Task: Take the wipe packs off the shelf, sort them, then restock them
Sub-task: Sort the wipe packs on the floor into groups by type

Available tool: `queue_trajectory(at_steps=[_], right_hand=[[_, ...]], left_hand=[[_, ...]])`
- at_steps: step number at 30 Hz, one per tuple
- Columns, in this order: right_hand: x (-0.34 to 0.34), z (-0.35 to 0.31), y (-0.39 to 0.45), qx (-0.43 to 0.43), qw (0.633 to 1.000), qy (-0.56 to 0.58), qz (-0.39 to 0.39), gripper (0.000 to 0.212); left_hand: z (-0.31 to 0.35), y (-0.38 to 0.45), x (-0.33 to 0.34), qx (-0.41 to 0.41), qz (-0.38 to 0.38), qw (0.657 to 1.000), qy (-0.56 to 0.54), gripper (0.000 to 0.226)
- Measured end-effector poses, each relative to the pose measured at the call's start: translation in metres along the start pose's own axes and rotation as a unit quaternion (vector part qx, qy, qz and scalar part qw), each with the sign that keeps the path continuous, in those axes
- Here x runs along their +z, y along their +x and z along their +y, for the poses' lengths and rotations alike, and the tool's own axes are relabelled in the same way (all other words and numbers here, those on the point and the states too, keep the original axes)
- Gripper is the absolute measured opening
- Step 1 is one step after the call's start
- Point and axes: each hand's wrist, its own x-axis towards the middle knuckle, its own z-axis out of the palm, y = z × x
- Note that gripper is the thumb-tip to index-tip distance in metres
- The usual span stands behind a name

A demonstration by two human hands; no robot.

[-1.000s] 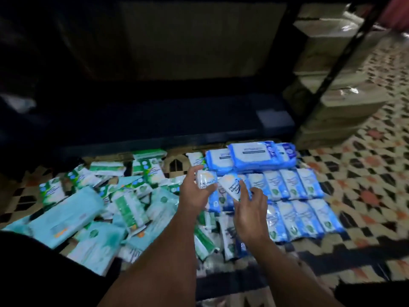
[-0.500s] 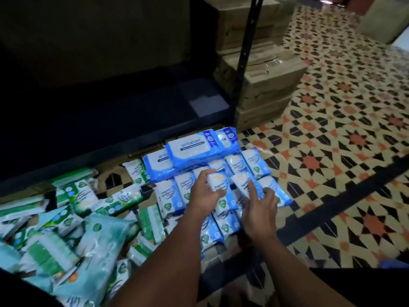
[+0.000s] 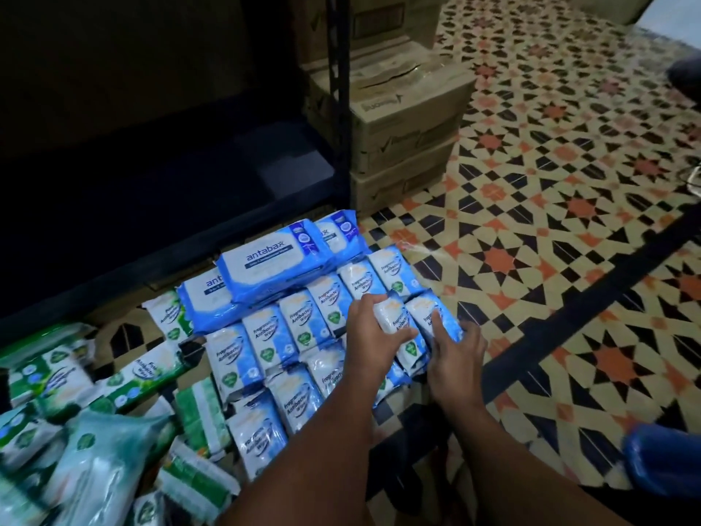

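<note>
Rows of small blue wipe packs [image 3: 265, 336] lie on the tiled floor, with large blue antabax packs [image 3: 273, 265] behind them. My left hand [image 3: 373, 336] grips one small blue pack [image 3: 390, 317] at the right end of the rows. My right hand [image 3: 457, 358] presses a straight finger on the neighbouring blue pack [image 3: 436, 311] at the row's right edge. Green wipe packs [image 3: 125, 377] lie jumbled at the left. The dark bottom shelf [image 3: 151, 206] stands behind the packs.
Stacked cardboard boxes [image 3: 402, 134] stand right of the black shelf post [image 3: 339, 89]. Patterned floor tiles [image 3: 550, 241] stretch to the right. A blue object [image 3: 664, 465] lies at the lower right edge. Pale teal packs [image 3: 95, 461] fill the lower left.
The view has swung right and closer. Both hands came down from holding packs up in the air to the right end of the blue rows, setting the packs there.
</note>
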Motion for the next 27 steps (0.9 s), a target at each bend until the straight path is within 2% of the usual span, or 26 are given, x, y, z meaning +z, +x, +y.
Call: queue_trajectory(at_steps=[3,5,7,13,17,20,27], right_hand=[[0.007,0.003,0.002,-0.003,0.999,0.034,-0.006,0.051],[0.011,0.004,0.002,0.003,0.998,0.055,-0.009,0.048],[0.014,0.003,0.001,0.001,0.998,0.068,-0.009,0.047],[0.019,0.001,0.004,0.003,0.993,0.115,-0.015,0.047],[0.021,-0.002,0.008,0.021,0.988,0.156,-0.003,0.043],[0.02,-0.002,0.013,0.021,0.986,0.163,-0.005,0.044],[0.022,-0.01,0.017,0.027,0.992,-0.012,-0.124,0.061]], left_hand=[[-0.012,-0.001,0.001,0.035,0.008,0.993,0.113,0.069],[-0.022,0.0,0.0,0.08,0.025,0.967,0.242,0.072],[-0.029,-0.001,-0.001,0.108,0.032,0.947,0.302,0.073],[-0.041,-0.001,0.0,0.142,0.005,0.926,0.35,0.069],[-0.054,-0.001,-0.001,0.198,0.008,0.902,0.384,0.069],[-0.056,-0.002,0.001,0.185,-0.005,0.888,0.421,0.07],[-0.062,-0.008,-0.004,0.196,-0.017,0.864,0.464,0.07]])
